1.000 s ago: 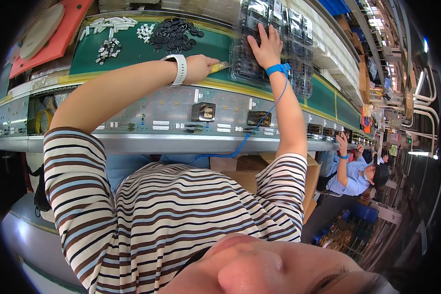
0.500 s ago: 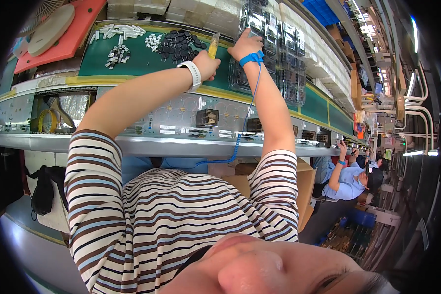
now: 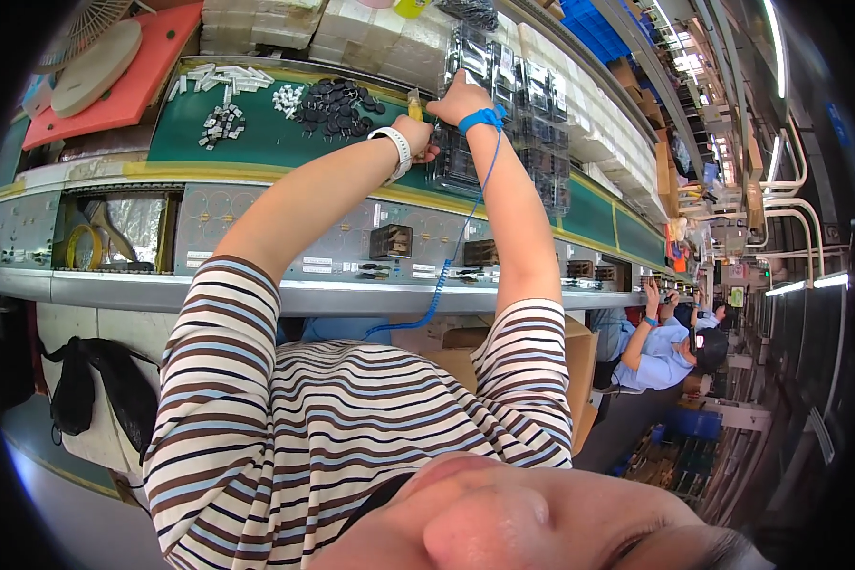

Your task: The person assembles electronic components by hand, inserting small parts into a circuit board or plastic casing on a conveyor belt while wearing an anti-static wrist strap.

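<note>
Both arms stretch out to the green belt (image 3: 256, 142). The left hand (image 3: 416, 136) pinches a yellow tool (image 3: 414, 103), its long axis pointing away from the wrist. The right hand (image 3: 461, 98) lies beside it, fingers spread flat on clear trays (image 3: 522, 114).

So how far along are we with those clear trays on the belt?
Done: a row of clear plastic trays holding dark parts lies along the green belt. In hand: the left hand holds a small yellowish tool at the near tray, and the right hand presses on the trays. Left: a heap of black round parts and small white pieces lie loose on the belt.
</note>
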The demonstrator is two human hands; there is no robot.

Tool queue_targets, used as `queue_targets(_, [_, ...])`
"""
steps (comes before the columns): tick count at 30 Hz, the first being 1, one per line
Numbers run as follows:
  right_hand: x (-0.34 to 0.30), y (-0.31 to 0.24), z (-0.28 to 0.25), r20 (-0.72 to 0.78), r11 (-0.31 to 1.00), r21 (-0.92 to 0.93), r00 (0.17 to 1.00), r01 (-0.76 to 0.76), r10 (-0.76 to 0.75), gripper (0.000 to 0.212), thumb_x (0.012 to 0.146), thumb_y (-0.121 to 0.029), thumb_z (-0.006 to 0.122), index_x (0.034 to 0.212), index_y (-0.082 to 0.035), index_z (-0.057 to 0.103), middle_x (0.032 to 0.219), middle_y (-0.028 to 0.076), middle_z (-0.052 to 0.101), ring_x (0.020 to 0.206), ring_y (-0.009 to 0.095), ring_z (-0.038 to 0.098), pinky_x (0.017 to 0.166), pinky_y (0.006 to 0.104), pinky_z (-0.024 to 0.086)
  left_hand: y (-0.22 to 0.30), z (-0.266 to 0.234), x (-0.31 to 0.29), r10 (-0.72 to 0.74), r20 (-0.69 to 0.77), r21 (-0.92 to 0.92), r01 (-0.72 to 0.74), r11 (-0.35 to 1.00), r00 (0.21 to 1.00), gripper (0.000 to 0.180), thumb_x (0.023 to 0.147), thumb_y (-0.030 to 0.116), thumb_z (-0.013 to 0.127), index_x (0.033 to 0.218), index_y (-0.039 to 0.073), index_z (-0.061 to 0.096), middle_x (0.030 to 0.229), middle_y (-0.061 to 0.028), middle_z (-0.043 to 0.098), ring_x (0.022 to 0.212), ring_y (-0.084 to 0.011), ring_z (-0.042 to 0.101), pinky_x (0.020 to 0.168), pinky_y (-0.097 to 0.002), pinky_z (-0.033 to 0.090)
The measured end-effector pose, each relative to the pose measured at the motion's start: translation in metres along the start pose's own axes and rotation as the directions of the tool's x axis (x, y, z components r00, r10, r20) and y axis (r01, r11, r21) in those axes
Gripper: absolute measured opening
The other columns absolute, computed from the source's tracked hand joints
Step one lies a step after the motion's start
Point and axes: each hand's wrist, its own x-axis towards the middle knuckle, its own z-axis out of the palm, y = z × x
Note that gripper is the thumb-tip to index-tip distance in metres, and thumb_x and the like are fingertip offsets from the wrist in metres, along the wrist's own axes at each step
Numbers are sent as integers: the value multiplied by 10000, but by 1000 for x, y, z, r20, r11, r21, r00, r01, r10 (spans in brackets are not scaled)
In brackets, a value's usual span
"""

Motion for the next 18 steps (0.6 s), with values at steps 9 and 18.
queue_targets(9, [12,3,21,-203,985,-170,979,-30,-6,806,683,-259,539,1297,132,194,936,275,592,864,377,592,778,387,478,2,10,4,100,-69,103,-93,990,993,109,818,56,545,809,-52,533,635,-122,580,516,-205,579,427,-313,498])
queue_targets(18, [-15,56,-52,-97,996,31,992,85,-82,638,698,-154,498,1302,-55,317,1006,285,566,971,398,549,863,426,433,2,0,15,208,-128,266,-168,949,970,122,816,16,506,890,-64,453,646,-131,581,513,-205,591,408,-299,491])
